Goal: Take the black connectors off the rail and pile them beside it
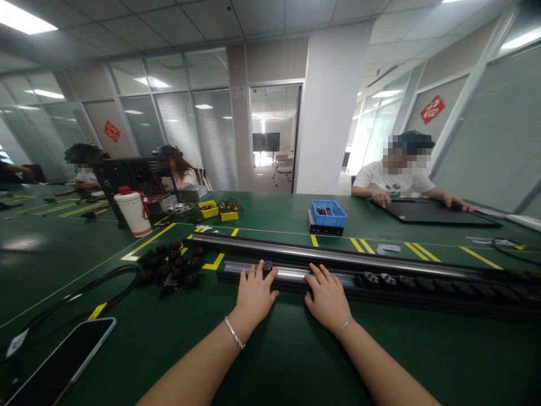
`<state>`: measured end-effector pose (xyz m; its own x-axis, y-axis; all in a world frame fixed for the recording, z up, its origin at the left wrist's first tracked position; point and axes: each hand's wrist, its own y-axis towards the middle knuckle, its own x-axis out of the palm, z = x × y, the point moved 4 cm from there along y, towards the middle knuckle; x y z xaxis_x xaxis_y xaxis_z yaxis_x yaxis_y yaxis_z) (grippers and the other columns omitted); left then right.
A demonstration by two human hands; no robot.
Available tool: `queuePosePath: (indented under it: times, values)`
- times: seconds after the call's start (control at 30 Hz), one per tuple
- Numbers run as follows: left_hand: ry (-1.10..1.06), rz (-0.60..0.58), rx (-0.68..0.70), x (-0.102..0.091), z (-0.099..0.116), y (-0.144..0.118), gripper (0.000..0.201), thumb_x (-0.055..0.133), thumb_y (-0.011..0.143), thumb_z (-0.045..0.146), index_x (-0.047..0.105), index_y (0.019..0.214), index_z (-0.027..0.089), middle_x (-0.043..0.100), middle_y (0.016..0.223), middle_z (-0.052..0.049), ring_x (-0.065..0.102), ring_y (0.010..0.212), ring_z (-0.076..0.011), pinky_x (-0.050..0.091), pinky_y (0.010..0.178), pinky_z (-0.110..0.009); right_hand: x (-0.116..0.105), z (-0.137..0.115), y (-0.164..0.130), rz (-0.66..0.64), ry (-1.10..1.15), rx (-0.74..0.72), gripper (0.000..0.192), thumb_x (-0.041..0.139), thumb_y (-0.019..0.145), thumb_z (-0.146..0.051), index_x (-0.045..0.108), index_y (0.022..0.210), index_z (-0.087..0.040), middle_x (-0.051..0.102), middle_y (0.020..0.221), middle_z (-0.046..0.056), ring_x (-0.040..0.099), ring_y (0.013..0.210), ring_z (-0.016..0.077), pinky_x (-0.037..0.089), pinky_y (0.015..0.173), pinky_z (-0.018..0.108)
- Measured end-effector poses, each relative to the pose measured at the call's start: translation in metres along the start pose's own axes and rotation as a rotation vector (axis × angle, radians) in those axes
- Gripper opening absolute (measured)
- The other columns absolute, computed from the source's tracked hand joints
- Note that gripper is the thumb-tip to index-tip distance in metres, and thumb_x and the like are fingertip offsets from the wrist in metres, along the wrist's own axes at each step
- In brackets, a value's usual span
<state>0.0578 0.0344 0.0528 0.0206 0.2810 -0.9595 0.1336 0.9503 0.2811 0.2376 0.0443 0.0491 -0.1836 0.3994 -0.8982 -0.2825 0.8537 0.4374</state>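
Observation:
Both of my hands rest on a long dark rail point(291, 273) with a shiny channel, which lies across the green table. My left hand point(255, 293) has its fingers spread over the rail's left part. By its fingertips sits a small black part point(267, 265) in the channel; whether the fingers touch it I cannot tell. My right hand point(327, 293) lies with fingers apart on the rail, further right. Several small black parts with silvery tops point(387, 278) are lined up along the channel to the right of it. Behind runs a second long metal bar point(296, 249).
Left of the rail is a pile of black parts point(171, 265) with cables. A phone point(63, 361) lies near left, a white cup point(133, 211) stands beyond. Further back are a blue basket point(328, 220) and yellow trays point(229, 215). A person opposite handles a black panel point(439, 212).

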Motion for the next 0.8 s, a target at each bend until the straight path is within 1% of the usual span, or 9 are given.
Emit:
queuePosePath:
  times: [0.17, 0.33, 0.53, 0.7, 0.8]
  values:
    - [-0.013, -0.014, 0.005, -0.002, -0.003, -0.001, 0.056, 0.048, 0.081, 0.049, 0.033, 0.134, 0.040, 0.034, 0.144, -0.005, 0.032, 0.128, -0.0311, 0.020, 0.103, -0.051, 0.000, 0.000, 0.000, -0.002, 0.004, -0.003, 0.034, 0.046, 0.075, -0.022, 0.060, 0.107, -0.022, 0.042, 0.137, 0.005, 0.029, 0.128, 0.0253, 0.024, 0.101, 0.041]
    - [0.008, 0.000, -0.017, -0.003, -0.004, -0.001, 0.055, 0.047, 0.081, 0.051, 0.035, 0.134, 0.037, 0.035, 0.142, -0.007, 0.028, 0.130, -0.0325, 0.019, 0.103, -0.053, 0.001, 0.001, 0.000, -0.010, 0.008, -0.001, 0.034, 0.047, 0.075, -0.022, 0.059, 0.107, -0.022, 0.041, 0.137, 0.005, 0.028, 0.128, 0.0258, 0.024, 0.101, 0.041]
    - [0.028, -0.020, -0.036, 0.001, -0.008, -0.002, 0.060, 0.049, 0.079, 0.053, 0.032, 0.135, 0.038, 0.031, 0.145, -0.008, 0.024, 0.130, -0.0375, 0.015, 0.101, -0.059, 0.001, 0.000, 0.000, -0.011, 0.014, 0.004, 0.033, 0.047, 0.075, -0.022, 0.060, 0.106, -0.021, 0.041, 0.137, 0.005, 0.029, 0.128, 0.0260, 0.024, 0.101, 0.041]
    - [0.032, -0.081, -0.056, 0.003, -0.014, -0.001, 0.063, 0.050, 0.079, 0.052, 0.029, 0.137, 0.038, 0.029, 0.146, -0.009, 0.025, 0.131, -0.0375, 0.017, 0.100, -0.059, 0.000, 0.000, 0.000, -0.019, 0.021, 0.007, 0.033, 0.047, 0.075, -0.021, 0.060, 0.105, -0.022, 0.041, 0.137, 0.005, 0.029, 0.128, 0.0259, 0.025, 0.100, 0.041]
    - [0.028, -0.087, -0.055, 0.001, -0.018, -0.001, 0.062, 0.049, 0.079, 0.051, 0.029, 0.137, 0.038, 0.029, 0.145, -0.009, 0.026, 0.130, -0.0369, 0.019, 0.100, -0.059, 0.000, 0.000, 0.000, -0.016, 0.021, 0.004, 0.033, 0.047, 0.075, -0.021, 0.060, 0.106, -0.022, 0.041, 0.137, 0.005, 0.029, 0.128, 0.0258, 0.025, 0.100, 0.041]
